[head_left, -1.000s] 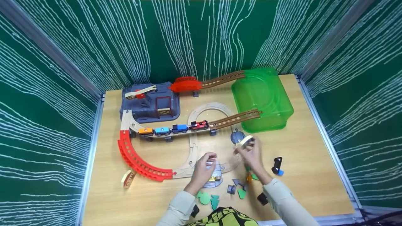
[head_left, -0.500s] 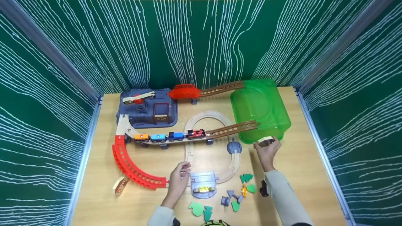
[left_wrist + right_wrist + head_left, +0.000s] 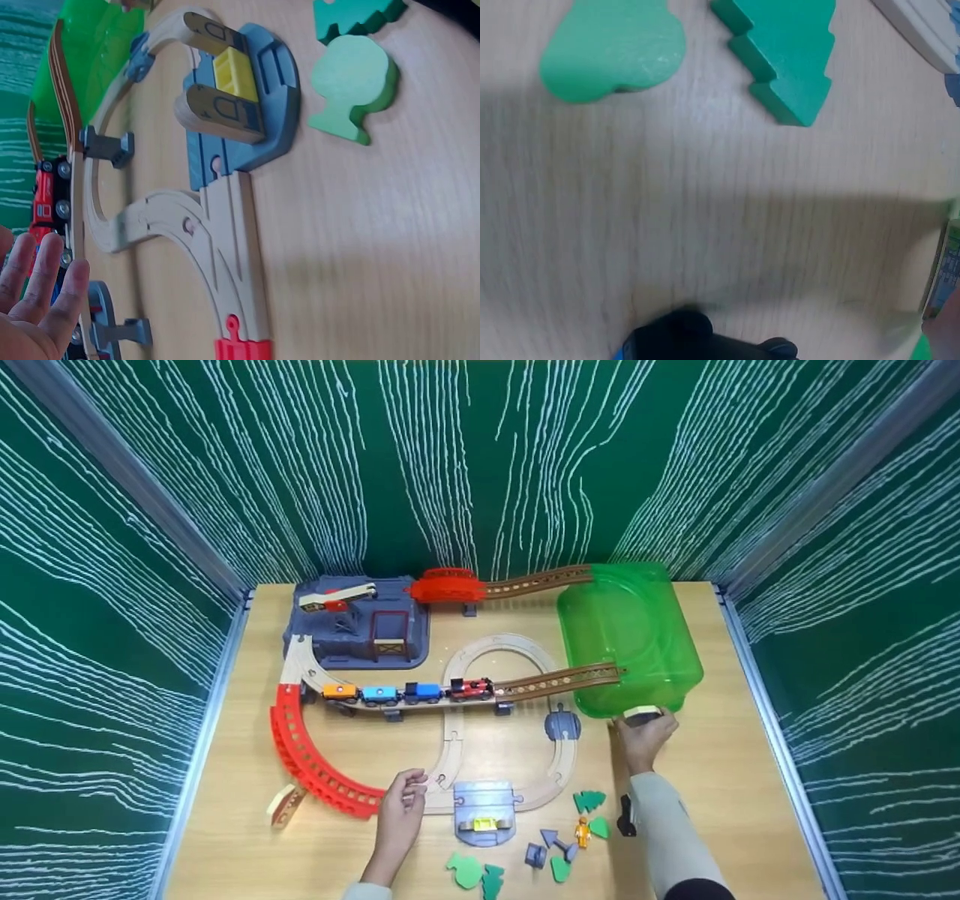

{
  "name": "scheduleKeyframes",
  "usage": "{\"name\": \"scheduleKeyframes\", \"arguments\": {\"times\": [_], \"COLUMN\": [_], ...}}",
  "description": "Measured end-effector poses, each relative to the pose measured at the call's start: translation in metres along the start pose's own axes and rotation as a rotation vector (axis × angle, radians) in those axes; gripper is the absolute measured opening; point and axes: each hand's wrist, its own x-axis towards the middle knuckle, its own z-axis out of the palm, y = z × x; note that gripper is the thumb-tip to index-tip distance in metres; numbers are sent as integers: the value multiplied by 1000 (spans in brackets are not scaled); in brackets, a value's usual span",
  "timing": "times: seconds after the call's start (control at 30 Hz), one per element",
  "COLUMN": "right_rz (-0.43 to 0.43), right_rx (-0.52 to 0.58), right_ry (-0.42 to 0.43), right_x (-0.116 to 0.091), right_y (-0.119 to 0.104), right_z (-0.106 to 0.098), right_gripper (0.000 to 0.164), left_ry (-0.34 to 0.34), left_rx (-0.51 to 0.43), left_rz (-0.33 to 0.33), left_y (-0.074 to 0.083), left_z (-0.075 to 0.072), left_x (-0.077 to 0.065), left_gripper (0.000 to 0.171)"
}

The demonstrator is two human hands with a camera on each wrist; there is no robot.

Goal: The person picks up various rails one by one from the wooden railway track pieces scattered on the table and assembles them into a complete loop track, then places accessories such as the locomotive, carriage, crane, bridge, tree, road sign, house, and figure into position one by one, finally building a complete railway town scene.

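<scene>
My right hand (image 3: 646,741) grips a small block (image 3: 642,712) with a cream top edge and dark side, right at the front of the green plastic box (image 3: 630,630). In the right wrist view, only a sliver of this block (image 3: 943,274) shows, with a blue and green printed face. My left hand (image 3: 400,817) holds nothing and hovers near the end of the red curved track (image 3: 322,772), its fingers loosely bent. Beside it lies a grey track platform (image 3: 485,802) with a yellow piece. In the left wrist view, fingers of the left hand (image 3: 37,307) appear at the edge.
A toy train (image 3: 471,688) with several wagons stands on the raised track. Behind are a grey crane base (image 3: 356,619) and a red bridge (image 3: 448,585). Green tree pieces (image 3: 589,801), an orange figure (image 3: 583,832) and a black toy vehicle (image 3: 705,337) lie in front.
My right hand has carried the block from beside the small grey track piece rightwards to the green box's front. My left hand has drawn back leftwards from the grey platform.
</scene>
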Motion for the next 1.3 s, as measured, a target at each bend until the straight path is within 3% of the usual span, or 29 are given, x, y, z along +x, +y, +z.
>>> {"name": "scheduleKeyframes", "arguments": {"times": [0.43, 0.57, 0.77, 1.0, 1.17, 1.3], "right_rz": [29, 38, 51, 55, 45, 93], "right_rx": [129, 126, 18, -61, -100, -98], "right_ry": [-1, -16, -5, -37, -75, -143], "right_x": [4, 6, 6, 1, 0, 1], "right_y": [4, 4, 5, 5, 4, -2], "right_z": [6, 8, 6, -2, -4, -13], "right_gripper": [87, 90, 101, 108, 105, 105], "left_ry": [12, 18, 4, 20, 21, 19], "left_rx": [-14, -18, -6, -38, -21, -20], "left_rz": [-43, -30, -33, -61, -49, -60], "left_y": [-5, -18, -41, -8, -7, -9], "left_z": [-2, 0, 3, -5, -6, -6], "left_x": [-3, 1, 6, -2, -4, -4], "left_gripper": [25, 25, 27, 28, 25, 26]}}
